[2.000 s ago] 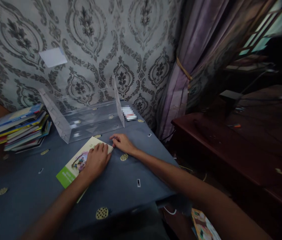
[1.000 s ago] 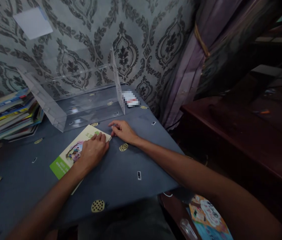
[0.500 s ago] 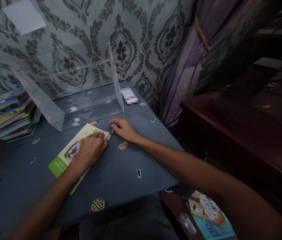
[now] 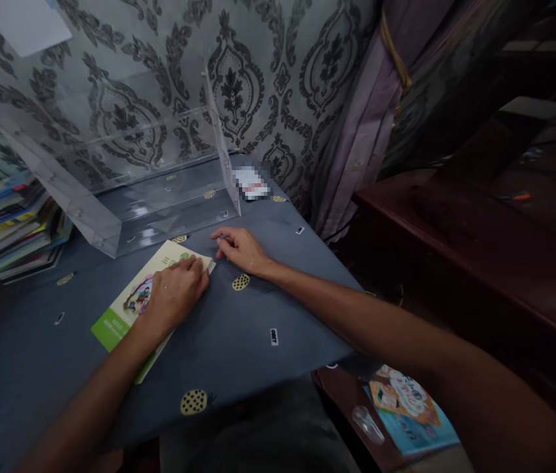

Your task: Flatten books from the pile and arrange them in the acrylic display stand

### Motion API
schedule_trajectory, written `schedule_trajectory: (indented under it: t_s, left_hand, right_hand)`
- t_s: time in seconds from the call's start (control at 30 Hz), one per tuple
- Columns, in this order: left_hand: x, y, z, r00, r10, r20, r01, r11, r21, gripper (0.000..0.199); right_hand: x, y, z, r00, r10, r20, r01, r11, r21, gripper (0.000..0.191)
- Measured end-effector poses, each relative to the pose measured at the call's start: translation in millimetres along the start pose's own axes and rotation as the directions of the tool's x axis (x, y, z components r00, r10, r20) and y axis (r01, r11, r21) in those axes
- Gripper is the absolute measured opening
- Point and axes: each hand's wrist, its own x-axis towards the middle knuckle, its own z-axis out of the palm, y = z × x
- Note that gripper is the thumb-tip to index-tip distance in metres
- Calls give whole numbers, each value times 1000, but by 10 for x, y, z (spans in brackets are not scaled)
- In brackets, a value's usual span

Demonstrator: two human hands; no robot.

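Observation:
A book (image 4: 132,295) with a cream and green cover and a small colour picture lies at a slant on the dark blue tablecloth. My left hand (image 4: 179,289) rests on its upper right part, fingers bent and close together, pressing the cover and hiding part of it. Just right of the book's far corner is my right hand (image 4: 243,251), apart from the book and low over the cloth. Its index finger reaches out, the thumb is below it and the other fingers are loosely curled; I see nothing held there.
Behind the book stands a clear plastic rack (image 4: 103,240). A stack of books (image 4: 6,230) is at the left, and a blurred white item (image 4: 251,182) lies right of the rack. Below the table edge (image 4: 268,381), a colourful book (image 4: 413,414) and a clear plastic object (image 4: 367,424) lie on a dark red surface.
The whole view has shifted slightly, with the rack and book stack now a little further left. Both hands keep nearly the same place and pose by the book.

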Motion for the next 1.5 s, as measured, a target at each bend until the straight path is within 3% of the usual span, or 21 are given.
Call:
schedule_trajectory:
  t_s: [0.83,1.1,1.33,1.5]
  left_hand:
    - [-12,-18,65,1000,11,-29,-11,1000,-11,34]
    - [-10,-10,85,1000,15,-16,-15,1000,0,35]
    - [-12,-4,73,1000,10,-17,-11,1000,-20,34]
    - [-31,-24,71,1000,22,-14,-22,1000,-17,34]
  right_hand:
    - [-55,-72,8,997,-67,-23,67,998,20,29]
    - [-95,-90,-7,989,-127,78,140,974,-179,29]
    - [-117,-118,0,959,-222,174,277,860,-430,26]
    - [-141,-112,29,969,-212,130,247,880,-406,28]
